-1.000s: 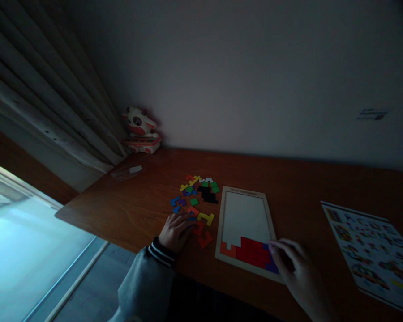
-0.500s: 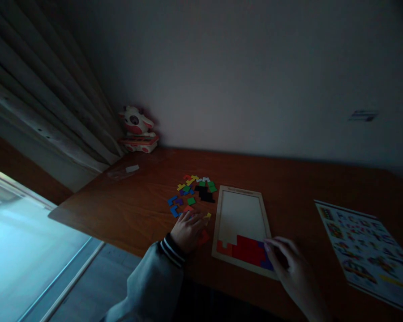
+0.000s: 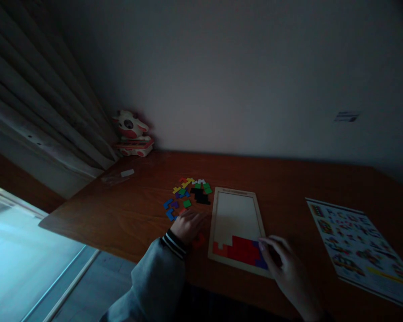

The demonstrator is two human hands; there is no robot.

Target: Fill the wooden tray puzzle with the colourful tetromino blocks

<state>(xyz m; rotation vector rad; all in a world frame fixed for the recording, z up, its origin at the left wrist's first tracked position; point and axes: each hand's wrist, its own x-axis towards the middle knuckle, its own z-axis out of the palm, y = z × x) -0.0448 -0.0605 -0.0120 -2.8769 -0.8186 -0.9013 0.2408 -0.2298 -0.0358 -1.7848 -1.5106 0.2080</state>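
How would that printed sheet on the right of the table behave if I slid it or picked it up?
The printed sheet lies flat and thin on the wooden table, so it probably slides easily when pushed. Lifted by one edge it would likely flop or bend, being broad and thin. It looks light, and cannot roll or tip.

left hand: covers some loose puzzle pieces; grip unclear
right hand: hides tray corner
printed sheet: dim print, unreadable
wall label: blurred
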